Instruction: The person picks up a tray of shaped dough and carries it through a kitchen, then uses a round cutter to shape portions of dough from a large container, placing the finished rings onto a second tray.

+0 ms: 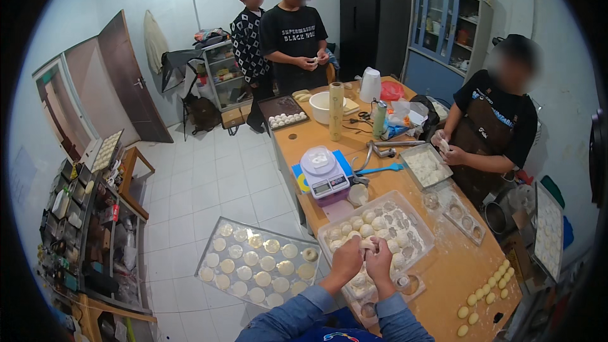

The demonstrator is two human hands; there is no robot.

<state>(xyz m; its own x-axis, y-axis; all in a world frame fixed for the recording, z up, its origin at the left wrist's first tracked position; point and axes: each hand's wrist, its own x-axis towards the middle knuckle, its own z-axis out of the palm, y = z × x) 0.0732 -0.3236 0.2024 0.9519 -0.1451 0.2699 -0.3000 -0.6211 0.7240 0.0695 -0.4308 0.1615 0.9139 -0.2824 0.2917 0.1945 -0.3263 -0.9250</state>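
My left hand (346, 262) and my right hand (379, 263) meet over a floury plastic tray (423, 230). Between their fingertips both pinch a small pale piece of dough (366, 245). Round dough balls (378, 223) dusted with flour sit in rows in the tray, on its left and middle part. Close to my right wrist lies a mould with round holes (415, 284), beside a small clear cup-like piece (401, 282). Left of my forearms, a metal sheet tray (218, 278) carries many flat pale discs (262, 278) and one ring-shaped piece (310, 254).
A kitchen scale (324, 171) stands beyond the tray, near a blue brush (383, 168). At the right, a co-worker (491, 114) handles dough over a flour pan (426, 166). Two more people (294, 38) stand at the far end. Yellowish dough balls (479, 292) line the table's right corner.
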